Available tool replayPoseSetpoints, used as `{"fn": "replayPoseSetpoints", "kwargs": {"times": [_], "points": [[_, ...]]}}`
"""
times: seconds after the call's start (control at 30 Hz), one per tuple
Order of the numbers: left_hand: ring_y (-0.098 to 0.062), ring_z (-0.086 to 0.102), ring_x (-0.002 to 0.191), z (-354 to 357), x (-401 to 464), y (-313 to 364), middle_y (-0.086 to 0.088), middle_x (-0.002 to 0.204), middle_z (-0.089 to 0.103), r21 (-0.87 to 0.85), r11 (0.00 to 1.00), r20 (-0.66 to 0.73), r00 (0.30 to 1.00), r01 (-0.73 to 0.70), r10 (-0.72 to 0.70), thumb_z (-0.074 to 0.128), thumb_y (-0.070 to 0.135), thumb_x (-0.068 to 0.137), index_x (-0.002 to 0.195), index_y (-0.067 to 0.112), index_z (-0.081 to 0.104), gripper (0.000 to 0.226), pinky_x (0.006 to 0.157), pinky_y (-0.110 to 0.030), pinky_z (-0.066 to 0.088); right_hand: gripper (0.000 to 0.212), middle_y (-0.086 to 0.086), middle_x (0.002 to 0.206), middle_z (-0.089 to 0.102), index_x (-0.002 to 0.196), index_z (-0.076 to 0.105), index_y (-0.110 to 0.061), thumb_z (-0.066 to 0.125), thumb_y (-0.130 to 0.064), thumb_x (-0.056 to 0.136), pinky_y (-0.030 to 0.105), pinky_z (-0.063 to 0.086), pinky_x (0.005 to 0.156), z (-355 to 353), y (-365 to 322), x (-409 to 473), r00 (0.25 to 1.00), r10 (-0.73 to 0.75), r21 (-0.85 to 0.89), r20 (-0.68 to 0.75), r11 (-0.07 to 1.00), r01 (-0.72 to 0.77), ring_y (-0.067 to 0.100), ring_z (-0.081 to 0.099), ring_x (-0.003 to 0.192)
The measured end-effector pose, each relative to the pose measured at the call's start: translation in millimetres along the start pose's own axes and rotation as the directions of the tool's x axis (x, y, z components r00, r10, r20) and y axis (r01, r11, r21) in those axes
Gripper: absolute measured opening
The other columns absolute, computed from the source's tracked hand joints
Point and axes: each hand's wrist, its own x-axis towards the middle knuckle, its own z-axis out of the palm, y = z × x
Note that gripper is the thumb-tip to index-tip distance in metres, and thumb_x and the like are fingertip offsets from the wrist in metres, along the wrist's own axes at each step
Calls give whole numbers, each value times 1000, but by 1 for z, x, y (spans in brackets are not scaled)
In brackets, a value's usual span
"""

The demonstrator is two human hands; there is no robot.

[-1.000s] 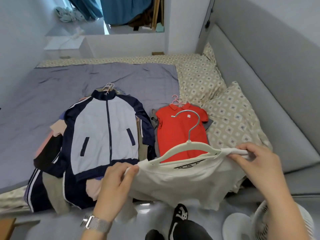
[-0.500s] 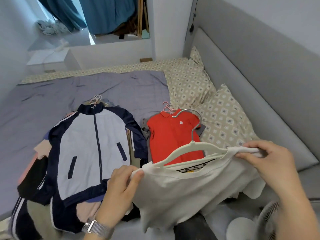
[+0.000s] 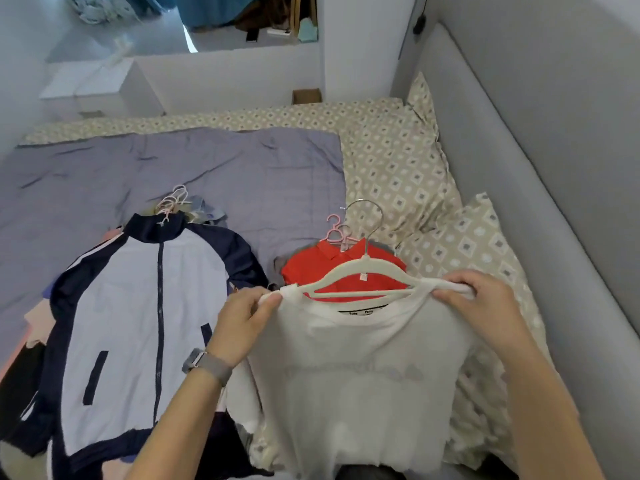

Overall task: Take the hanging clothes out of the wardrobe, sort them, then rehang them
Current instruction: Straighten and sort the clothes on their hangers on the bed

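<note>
Step in hand, as judged: seating the white T-shirt [image 3: 360, 368] on its white hanger [image 3: 360, 277], held above the bed [image 3: 173, 168] in front of the red polo pile [image 3: 332, 271]. Your left hand [image 3: 242, 327] pinches the left shoulder seam; your right hand [image 3: 485, 306] pinches the right one over the hanger end. Pull both shoulders evenly outward, centre the collar under the hook, then lay it flat on the matching pile, beside the navy jacket [image 3: 145, 327].
</note>
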Motion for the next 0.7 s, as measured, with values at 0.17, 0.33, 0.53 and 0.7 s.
{"fn": "replayPoseSetpoints", "kwargs": {"times": [0.17, 0.33, 0.53, 0.7], "points": [[-32, 53, 99, 35, 134, -25, -8, 88, 60, 23, 982, -53, 981, 187, -186, 41, 34, 92, 77, 19, 53, 24, 85, -41, 43, 13, 8, 83, 65, 81, 66, -9, 68, -21, 84, 35, 37, 72, 50, 38, 127, 998, 31, -95, 61, 995, -25, 26, 59, 85], [-41, 51, 111, 62, 210, -55, -22, 115, 58, 105, 942, -156, 941, 319, -301, 33, 8, 94, 113, 15, 61, 34, 95, -44, 45, 29, 13, 118, 58, 116, 60, -12, 56, -28, 92, 39, 26, 100, 111, 95, 198, 999, -19, -646, 28, 763, 33, 32, 44, 117], [-34, 37, 126, 76, 164, -111, -17, 136, 41, 340, 897, -65, 958, 284, -279, 52, 12, 91, 131, 7, 46, 41, 103, -33, 25, 64, 10, 156, 17, 148, 15, -9, 47, -21, 95, 38, 9, 119, 172, 94, 175, 957, 146, -729, 251, 679, 88, 28, 11, 145], [-33, 45, 121, 27, 92, -176, -18, 131, 50, 335, 880, -52, 939, 337, -340, 49, 0, 88, 131, 5, 49, 43, 101, -33, 33, 63, 6, 159, 10, 151, 12, -12, 43, -27, 99, 33, 8, 119, 234, 40, 126, 882, 142, -566, 450, 809, 159, 23, 9, 147]]}}
